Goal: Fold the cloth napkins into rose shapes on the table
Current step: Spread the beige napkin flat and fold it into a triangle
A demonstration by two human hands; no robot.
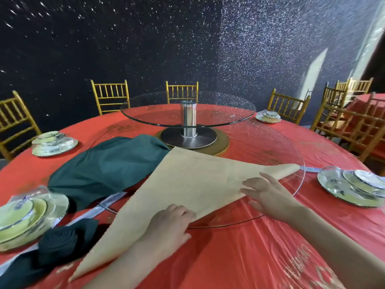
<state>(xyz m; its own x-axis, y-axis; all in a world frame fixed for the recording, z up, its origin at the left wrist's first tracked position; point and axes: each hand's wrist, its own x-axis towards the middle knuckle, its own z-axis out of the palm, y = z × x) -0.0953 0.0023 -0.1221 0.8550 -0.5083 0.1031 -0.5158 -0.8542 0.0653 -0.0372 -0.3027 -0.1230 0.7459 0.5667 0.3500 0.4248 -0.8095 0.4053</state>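
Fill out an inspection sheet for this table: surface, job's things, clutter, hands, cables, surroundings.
Surface: round table under a red cloth; a flat glass disc lies on it, and a raised glass turntable stands at the centre.
Job's things: beige napkin folded to a triangle, lying flat; green napkins heaped behind it; one dark rolled napkin near left.
Clutter: plate sets at near left, far left, far right and near right.
Hands: left hand on the beige napkin's near edge, fingers bent, grip unclear; right hand flat on the same edge.
Cables: nothing seen.
Surroundings: gold chairs, dark glittery wall.
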